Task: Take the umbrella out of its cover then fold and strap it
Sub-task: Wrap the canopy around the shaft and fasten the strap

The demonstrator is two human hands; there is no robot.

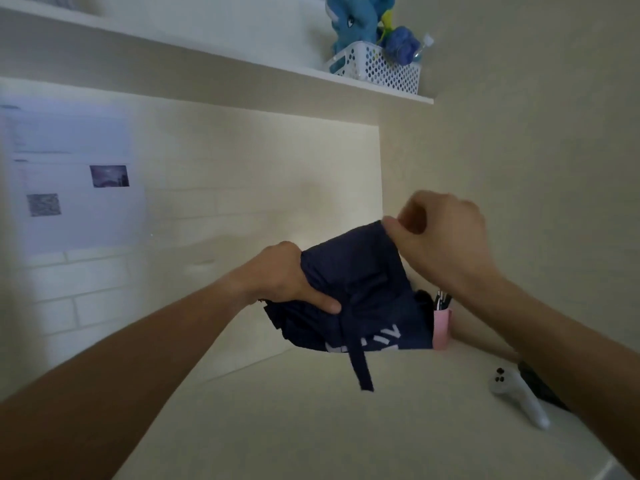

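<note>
A navy blue umbrella [367, 289] with white lettering near its lower edge is held in the air above the desk. My left hand [287, 278] grips its left side, thumb pressed across the bunched fabric. My right hand [440, 237] pinches the upper right corner of the canopy fabric between thumb and fingers. A navy strap [360, 365] hangs loose from the middle of the bundle, dangling downward. The umbrella's handle and shaft are hidden by the fabric. No separate cover is visible.
A white desk [294, 427] lies below. A white handheld controller [519, 396] rests at the right, with a dark object behind it. A pink pen holder [442, 327] stands behind the umbrella. A shelf above carries a white basket [381, 67] and a blue plush toy [353, 19]. Papers [69, 178] hang on the left wall.
</note>
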